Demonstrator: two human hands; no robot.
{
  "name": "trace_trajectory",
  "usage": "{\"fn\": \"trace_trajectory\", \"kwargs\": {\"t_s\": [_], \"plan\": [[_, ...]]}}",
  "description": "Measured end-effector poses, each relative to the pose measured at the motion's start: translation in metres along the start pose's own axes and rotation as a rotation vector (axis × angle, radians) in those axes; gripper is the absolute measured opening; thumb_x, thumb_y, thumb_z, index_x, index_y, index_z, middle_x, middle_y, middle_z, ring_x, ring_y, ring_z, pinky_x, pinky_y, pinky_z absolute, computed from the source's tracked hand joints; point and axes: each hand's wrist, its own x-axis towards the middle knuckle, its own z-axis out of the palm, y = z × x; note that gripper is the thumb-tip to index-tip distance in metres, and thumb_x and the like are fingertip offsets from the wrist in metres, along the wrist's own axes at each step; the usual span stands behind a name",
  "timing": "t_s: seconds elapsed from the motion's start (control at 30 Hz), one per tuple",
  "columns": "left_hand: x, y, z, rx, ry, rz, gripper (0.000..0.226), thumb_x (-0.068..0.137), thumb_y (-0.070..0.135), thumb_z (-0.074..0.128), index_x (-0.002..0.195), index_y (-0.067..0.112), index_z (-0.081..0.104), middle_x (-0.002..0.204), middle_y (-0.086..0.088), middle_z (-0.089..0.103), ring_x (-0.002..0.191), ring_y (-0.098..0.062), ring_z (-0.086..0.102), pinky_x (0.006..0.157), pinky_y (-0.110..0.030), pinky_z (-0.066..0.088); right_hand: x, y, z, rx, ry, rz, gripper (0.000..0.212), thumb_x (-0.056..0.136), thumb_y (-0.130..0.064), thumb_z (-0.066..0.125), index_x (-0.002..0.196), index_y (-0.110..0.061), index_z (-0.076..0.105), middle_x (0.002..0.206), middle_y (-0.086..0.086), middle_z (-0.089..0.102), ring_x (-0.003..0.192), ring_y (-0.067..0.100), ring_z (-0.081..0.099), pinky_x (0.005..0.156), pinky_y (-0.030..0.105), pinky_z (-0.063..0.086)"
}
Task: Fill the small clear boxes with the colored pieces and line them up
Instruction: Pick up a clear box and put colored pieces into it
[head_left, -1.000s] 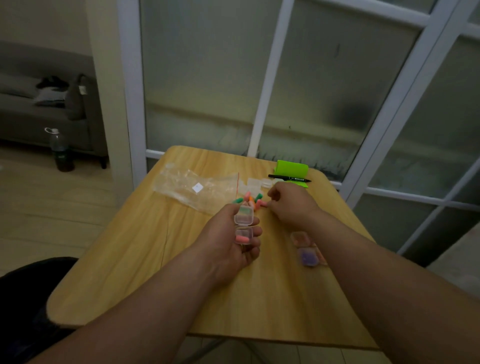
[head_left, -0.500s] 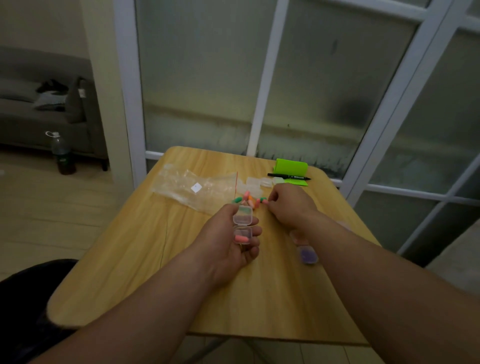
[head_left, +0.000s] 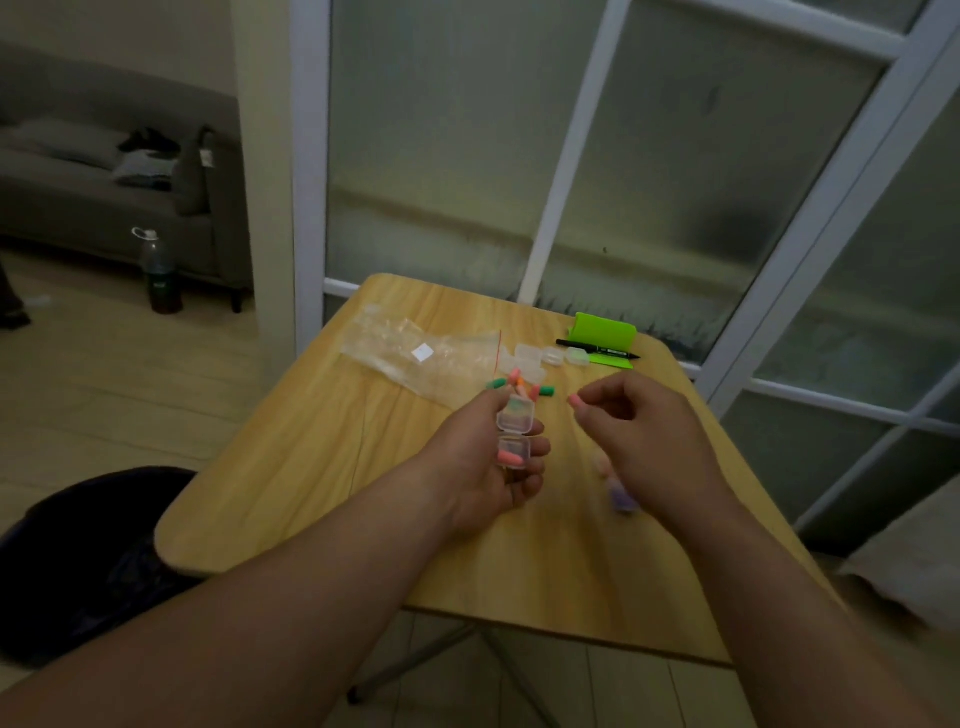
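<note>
Home – sofa (head_left: 104, 192), glass doors (head_left: 649, 156)

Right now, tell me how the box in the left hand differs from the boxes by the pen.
The held box rests in the left hand, off the table; the boxes by the pen lie on it. The held box is hinged open; the boxes look closed. The held box has a pink piece inside; the boxes look empty. All are small, clear and squarish.
</note>
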Motion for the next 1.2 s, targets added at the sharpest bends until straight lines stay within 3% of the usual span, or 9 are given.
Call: {"fn": "trace_trajectory", "kwargs": {"t_s": [0.13,0.23,0.3,0.67,0.8,0.93,1.03,1.2], "plan": [[0.001,-0.005,0.0,-0.004,-0.047,0.008,0.039,0.104,0.05,0.043,0.119,0.019,0.061,0.074,-0.001,0.055,0.062,-0.012,0.037,0.055,-0.026,0.044,-0.024,-0.015,0.008,-0.103,-0.105,-0.115,0.004,0.095,-0.033,0.075,0.098,-0.036,0.076,0.101,-0.017,0.066,0.098,-0.004,0.059,0.077,0.012,0.042],[0.003,-0.007,0.001,-0.007,-0.041,0.018,0.049,0.107,0.047,0.04,0.144,0.02,0.055,0.069,0.002,0.063,0.056,-0.01,0.042,0.057,-0.025,0.047,-0.028,-0.013,0.014,-0.166,-0.117,-0.159,0.01,0.093,-0.034,0.076,0.103,-0.036,0.078,0.1,-0.015,0.059,0.098,0.002,0.055,0.08,0.022,0.044],[0.004,-0.009,0.002,-0.015,-0.05,0.016,0.049,0.108,0.046,0.039,0.149,0.02,0.05,0.064,0.002,0.064,0.049,-0.007,0.039,0.056,-0.024,0.046,-0.03,-0.011,0.018,-0.224,-0.13,-0.168,0.014,0.094,-0.035,0.075,0.107,-0.037,0.079,0.098,-0.015,0.055,0.099,0.006,0.051,0.08,0.029,0.045],[0.011,-0.011,0.0,-0.026,-0.066,0.007,0.05,0.108,0.048,0.04,0.142,0.016,0.058,0.066,-0.001,0.062,0.042,-0.008,0.042,0.05,-0.025,0.05,-0.03,-0.01,0.027,-0.278,-0.125,-0.193,0.023,0.095,-0.032,0.072,0.117,-0.037,0.076,0.098,-0.011,0.054,0.101,0.011,0.049,0.083,0.036,0.047],[0.006,-0.01,0.001,0.007,-0.104,-0.004,0.044,0.107,0.051,0.036,0.121,0.017,0.061,0.057,0.004,0.047,0.046,-0.009,0.039,0.052,-0.024,0.044,-0.027,-0.004,0.021,-0.171,-0.079,-0.161,0.016,0.096,-0.023,0.068,0.109,-0.031,0.074,0.101,-0.013,0.061,0.101,0.007,0.057,0.085,0.032,0.05],[0.005,-0.009,-0.001,0.05,-0.093,-0.027,0.045,0.104,0.055,0.037,0.093,0.016,0.057,0.071,0.001,0.037,0.061,-0.012,0.033,0.057,-0.028,0.041,-0.023,0.002,0.015,-0.08,-0.009,-0.037,0.02,0.1,-0.015,0.062,0.112,-0.027,0.071,0.107,-0.012,0.067,0.101,0.002,0.06,0.081,0.022,0.048],[0.004,-0.01,0.001,0.071,-0.085,-0.027,0.045,0.104,0.054,0.039,0.092,0.015,0.058,0.071,0.0,0.042,0.059,-0.013,0.038,0.059,-0.03,0.04,-0.02,0.004,0.013,-0.043,-0.02,0.04,0.027,0.104,-0.019,0.058,0.128,-0.025,0.069,0.117,-0.011,0.068,0.106,0.002,0.06,0.081,0.014,0.044],[0.005,-0.013,0.001,0.063,-0.107,-0.037,0.045,0.102,0.059,0.04,0.099,0.018,0.057,0.072,0.001,0.034,0.06,-0.011,0.031,0.06,-0.029,0.04,-0.018,-0.006,0.015,0.036,-0.114,0.04,0.034,0.106,-0.022,0.055,0.137,-0.03,0.066,0.12,-0.013,0.068,0.105,-0.002,0.06,0.084,0.016,0.046]]}}
